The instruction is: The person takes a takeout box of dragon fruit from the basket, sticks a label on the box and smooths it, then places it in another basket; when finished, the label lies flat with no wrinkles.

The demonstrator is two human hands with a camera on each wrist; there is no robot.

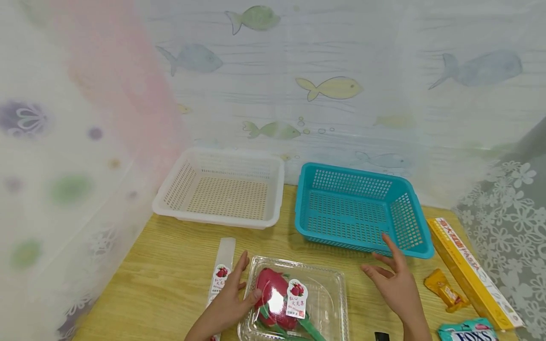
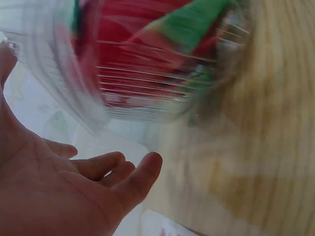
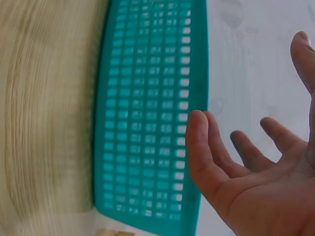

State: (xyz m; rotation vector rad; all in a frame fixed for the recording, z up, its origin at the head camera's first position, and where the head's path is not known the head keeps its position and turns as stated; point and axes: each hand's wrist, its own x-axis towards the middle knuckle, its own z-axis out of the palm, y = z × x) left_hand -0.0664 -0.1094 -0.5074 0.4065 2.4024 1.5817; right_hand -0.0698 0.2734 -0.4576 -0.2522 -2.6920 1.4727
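A clear plastic clamshell box (image 1: 325, 293) lies near the front of the table, with a red and green dragon fruit (image 1: 273, 289) inside and a white fruit label (image 1: 296, 303) on its lid. My left hand (image 1: 230, 298) is beside the box's left edge, thumb over that edge, fingers loosely extended. In the left wrist view, the same hand (image 2: 74, 182) appears below the box with its fingers apart. To the right, my right hand (image 1: 394, 284) is raised with spread fingers and holds nothing. It is nearest the front of the teal basket (image 1: 345, 213).
A white basket (image 1: 222, 220) stands at the back left. Beside my left hand lies a label strip (image 1: 222, 270), partly covered. On the right are a yellow pasta box (image 1: 473, 274), an orange-yellow wrapped packet (image 1: 445, 290), a teal FOX'S bag (image 1: 467, 330) and a small black object (image 1: 381, 336).
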